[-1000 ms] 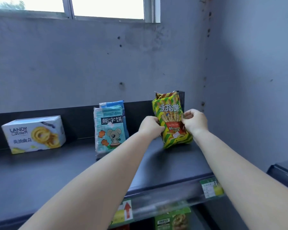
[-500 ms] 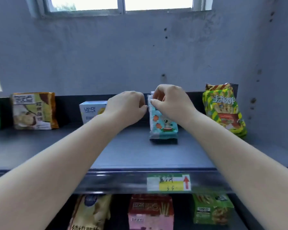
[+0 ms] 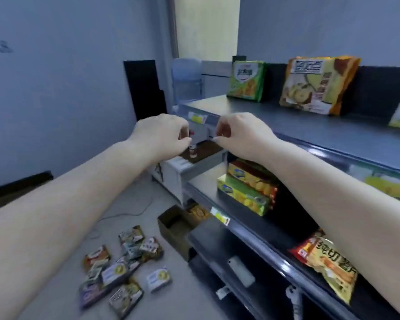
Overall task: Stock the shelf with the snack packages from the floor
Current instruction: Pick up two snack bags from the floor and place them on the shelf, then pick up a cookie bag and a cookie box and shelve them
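Both hands were empty, fingers loosely curled, the left hand [image 3: 162, 132] and right hand [image 3: 243, 132] held close together in the air just off the front edge of the shelf's [image 3: 310, 132] top tier. The snack packages [image 3: 123, 269] lay in a loose heap on the floor [image 3: 56, 296] far below the hands, left of the shelf, with bare floor around them. A green bag [image 3: 246, 80] and an orange bag [image 3: 316, 85] stood against the top tier's back edge. An open brown box [image 3: 171, 225] sat beside the shelf's bottom corner; I cannot tell its contents.
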Tool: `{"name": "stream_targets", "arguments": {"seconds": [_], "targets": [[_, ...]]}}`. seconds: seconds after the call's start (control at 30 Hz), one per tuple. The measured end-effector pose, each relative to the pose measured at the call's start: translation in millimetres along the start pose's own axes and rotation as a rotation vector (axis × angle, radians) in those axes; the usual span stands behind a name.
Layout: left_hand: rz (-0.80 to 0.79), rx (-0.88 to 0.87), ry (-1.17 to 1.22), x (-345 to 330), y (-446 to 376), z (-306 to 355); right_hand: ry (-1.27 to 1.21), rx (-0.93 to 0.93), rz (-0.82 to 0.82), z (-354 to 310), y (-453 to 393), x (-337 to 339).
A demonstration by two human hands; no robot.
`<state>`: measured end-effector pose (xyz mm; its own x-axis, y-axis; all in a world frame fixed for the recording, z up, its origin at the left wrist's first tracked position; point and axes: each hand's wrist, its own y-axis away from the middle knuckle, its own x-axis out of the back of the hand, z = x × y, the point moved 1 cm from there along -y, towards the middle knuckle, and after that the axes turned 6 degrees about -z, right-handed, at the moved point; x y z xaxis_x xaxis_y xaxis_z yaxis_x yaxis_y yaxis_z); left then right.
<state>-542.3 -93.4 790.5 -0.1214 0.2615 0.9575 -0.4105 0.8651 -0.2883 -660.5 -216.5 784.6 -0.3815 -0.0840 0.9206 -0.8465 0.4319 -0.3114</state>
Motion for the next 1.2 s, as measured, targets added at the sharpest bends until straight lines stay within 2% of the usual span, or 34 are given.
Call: {"name": "stream_targets", "arguments": {"seconds": [0.13, 0.3, 0.47, 0.63, 0.8, 0.93, 1.07, 1.2], "targets": [[-0.07, 0.17, -0.014, -33.1, 46.5, -99.7, -0.052, 0.153, -0.157, -71.4, -41.1, -88.2], [-0.194, 0.391, -0.001, -87.9, 100.4, -194.0, -0.061, 0.306, -0.342, -139.1, -77.2, -189.4], [-0.332, 0.593, 0.035, -156.3, 135.0, -271.9, -0.066, 0.387, -0.526, -183.2, -118.8, -293.7], [-0.489, 0.798, 0.114, -244.0, 136.6, -358.1, -0.083, 0.396, -0.692, -202.2, -184.8, -409.8], [-0.635, 0.979, 0.273, -348.1, 123.9, -440.1, -0.138, 0.256, -0.861, -191.8, -255.2, -535.5], [-0.721, 1.1, 0.35, -445.3, 123.8, -481.4, -0.137, 0.07, -0.971, -163.0, -283.2, -642.7], [-0.805, 1.129, 0.462, -555.7, 129.0, -494.8, -0.155, -0.147, -1.122, -127.3, -273.9, -748.4], [-0.904, 1.201, 0.602, -706.2, 144.3, -500.0, -0.116, -0.339, -1.253, -74.5, -234.6, -894.8]]}}
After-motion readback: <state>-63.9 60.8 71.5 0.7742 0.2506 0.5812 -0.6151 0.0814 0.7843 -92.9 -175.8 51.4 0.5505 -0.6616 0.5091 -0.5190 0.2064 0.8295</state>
